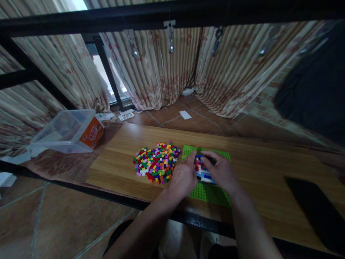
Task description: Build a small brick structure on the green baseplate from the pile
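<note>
A green studded baseplate (208, 194) lies on the wooden board. On it stands a build of small toy bricks (205, 174) in rows of red, white, blue and light blue. My left hand (185, 176) grips the left side of this build, its fingers reaching to the far left corner. My right hand (221, 169) bends over the right and far sides, with thumb and fingers closed at the far edge. These fingers hide part of the build, and whether a loose brick is between them I cannot make out. Left of the baseplate spreads a heap of loose mixed-colour toy bricks (157, 162).
A clear plastic bin (63, 135) with an orange label stands at the left end. A dark flat object (314, 208) lies at the right of the wooden board (258, 169). Hooks hang from the black bar (188, 14) above. Papers lie on the tiled floor beyond, before curtains.
</note>
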A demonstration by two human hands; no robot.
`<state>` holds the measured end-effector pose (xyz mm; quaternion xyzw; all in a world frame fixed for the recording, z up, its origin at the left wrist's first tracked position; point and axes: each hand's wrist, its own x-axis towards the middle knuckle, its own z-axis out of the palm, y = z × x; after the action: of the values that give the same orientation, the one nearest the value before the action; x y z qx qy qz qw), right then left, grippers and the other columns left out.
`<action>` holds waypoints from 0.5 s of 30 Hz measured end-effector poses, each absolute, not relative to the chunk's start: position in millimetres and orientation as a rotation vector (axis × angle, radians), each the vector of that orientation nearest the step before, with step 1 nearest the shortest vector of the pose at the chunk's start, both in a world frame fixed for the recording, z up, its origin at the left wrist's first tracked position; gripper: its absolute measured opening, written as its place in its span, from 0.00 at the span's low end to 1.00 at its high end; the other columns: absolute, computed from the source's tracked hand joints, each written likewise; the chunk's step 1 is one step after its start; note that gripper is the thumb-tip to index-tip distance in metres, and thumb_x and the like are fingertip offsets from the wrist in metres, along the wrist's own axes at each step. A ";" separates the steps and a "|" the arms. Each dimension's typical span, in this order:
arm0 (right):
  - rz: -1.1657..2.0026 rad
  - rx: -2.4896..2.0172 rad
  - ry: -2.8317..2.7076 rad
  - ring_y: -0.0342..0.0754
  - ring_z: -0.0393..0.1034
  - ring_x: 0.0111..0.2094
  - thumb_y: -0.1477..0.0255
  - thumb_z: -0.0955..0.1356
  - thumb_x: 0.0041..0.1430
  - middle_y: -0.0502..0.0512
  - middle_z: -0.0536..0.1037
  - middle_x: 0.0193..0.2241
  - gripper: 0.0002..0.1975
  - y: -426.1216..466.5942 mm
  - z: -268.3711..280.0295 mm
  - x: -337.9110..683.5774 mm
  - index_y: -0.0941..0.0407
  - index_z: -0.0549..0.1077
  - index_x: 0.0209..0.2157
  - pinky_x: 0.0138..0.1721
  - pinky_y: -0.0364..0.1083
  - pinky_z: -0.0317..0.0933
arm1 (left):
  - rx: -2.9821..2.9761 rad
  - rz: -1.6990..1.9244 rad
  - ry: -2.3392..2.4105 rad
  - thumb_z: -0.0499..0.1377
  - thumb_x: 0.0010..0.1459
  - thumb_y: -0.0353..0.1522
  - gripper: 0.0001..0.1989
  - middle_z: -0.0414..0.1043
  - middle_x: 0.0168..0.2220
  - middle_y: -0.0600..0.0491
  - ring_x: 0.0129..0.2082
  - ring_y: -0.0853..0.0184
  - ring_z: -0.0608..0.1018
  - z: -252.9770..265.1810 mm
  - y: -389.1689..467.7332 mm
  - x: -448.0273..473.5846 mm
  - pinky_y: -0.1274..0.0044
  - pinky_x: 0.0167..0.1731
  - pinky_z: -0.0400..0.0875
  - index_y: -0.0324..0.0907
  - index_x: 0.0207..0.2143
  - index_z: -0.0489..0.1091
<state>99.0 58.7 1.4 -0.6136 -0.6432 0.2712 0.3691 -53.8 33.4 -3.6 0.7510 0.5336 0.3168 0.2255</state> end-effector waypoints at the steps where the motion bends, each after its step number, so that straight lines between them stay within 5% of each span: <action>1: 0.686 -1.573 -1.660 0.54 0.75 0.41 0.61 0.65 0.58 0.59 0.81 0.41 0.18 58.2 1.5 99.3 0.55 0.78 0.43 0.45 0.53 0.65 | 2.056 0.888 1.477 0.46 0.62 0.26 0.26 0.71 0.57 0.41 0.54 0.59 0.76 -2.9 33.3 -53.6 0.67 0.56 0.71 0.37 0.63 0.57; 15: 0.621 -1.600 -1.766 0.54 0.74 0.39 0.59 0.63 0.60 0.58 0.81 0.38 0.18 59.4 0.4 100.0 0.54 0.79 0.38 0.43 0.52 0.64 | 2.019 0.940 1.509 0.47 0.64 0.28 0.25 0.79 0.46 0.48 0.43 0.62 0.81 -0.7 27.5 -56.2 0.69 0.47 0.76 0.41 0.64 0.56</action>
<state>100.0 59.4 0.4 -0.6127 -0.6762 0.2376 0.3329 -56.2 27.5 -0.7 0.7315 0.5467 0.3404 0.2239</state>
